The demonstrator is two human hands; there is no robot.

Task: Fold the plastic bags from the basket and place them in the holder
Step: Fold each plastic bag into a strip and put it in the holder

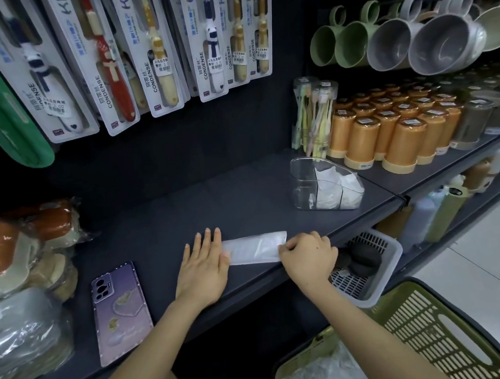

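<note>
A clear plastic bag (255, 248), folded into a long narrow strip, lies on the dark shelf (160, 229) near its front edge. My left hand (204, 265) lies flat with straight fingers, pressing the strip's left end. My right hand (308, 255) pinches the strip's right end with curled fingers. The clear plastic holder (303, 183) stands behind and to the right, with folded white bags in it. At the lower right, the green basket (426, 325) holds more crumpled clear bags (317, 376).
A purple phone (119, 311) lies on the shelf left of my hands. Wrapped goods (20, 275) are piled at the far left. Packaged toothbrushes hang overhead. Orange cups (390, 131) crowd the right shelf. A white basket (371, 266) sits below the shelf edge.
</note>
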